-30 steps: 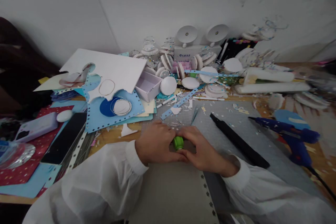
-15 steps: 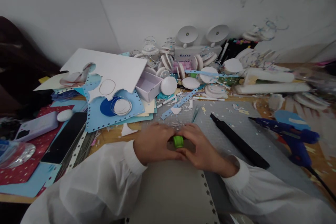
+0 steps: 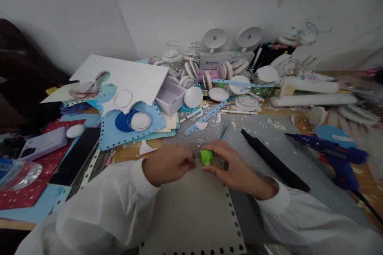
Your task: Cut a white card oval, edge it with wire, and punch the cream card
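Note:
A small green craft punch is gripped between the thumb and fingers of my right hand, at the far edge of a pale sheet of paper. Small flower-shaped holes run along the sheet's right and near edges. My left hand is closed at that far edge, left of the punch, with thumb and fingers pinching the sheet. A gap separates the left fingertips from the punch.
A grey cutting mat bears a long black tool, tweezers and paper scraps. Right of these lies a blue glue gun. White foam discs crowd the back. Leftward are cut white board, a black phone and a clear bottle.
My left hand has drawn left, away from the punch. My right hand keeps hold of the punch, which now shows more fully.

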